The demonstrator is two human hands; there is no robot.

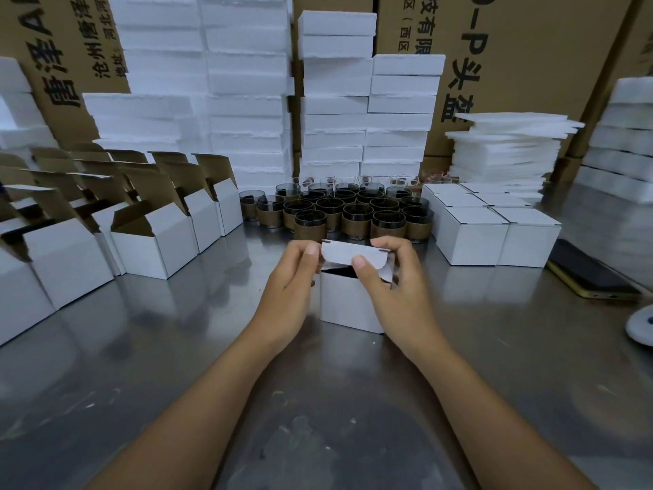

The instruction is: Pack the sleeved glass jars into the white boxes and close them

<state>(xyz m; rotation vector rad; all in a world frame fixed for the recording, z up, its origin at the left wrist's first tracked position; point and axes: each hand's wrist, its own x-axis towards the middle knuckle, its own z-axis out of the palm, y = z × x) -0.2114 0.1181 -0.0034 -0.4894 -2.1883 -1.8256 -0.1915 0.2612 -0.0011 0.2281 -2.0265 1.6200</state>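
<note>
A small white box (348, 305) stands on the steel table (176, 366) in front of me, its lid flap (349, 254) bent down over a dark gap at the top. My left hand (293, 284) pinches the flap's left end. My right hand (392, 281) curls round the flap's right end, thumb on its front. What lies inside the box is hidden. Behind it stands a cluster of several dark glass jars in brown sleeves (339, 213). Several open white boxes (155, 238) line the left side. Closed white boxes (494, 231) sit at the right.
Tall stacks of white foam blocks (247, 83) and brown cartons (512, 47) wall off the back. A pile of thin foam sheets (509, 150) lies at the back right. A dark phone (590, 274) and a white round object (641, 325) rest near the right edge.
</note>
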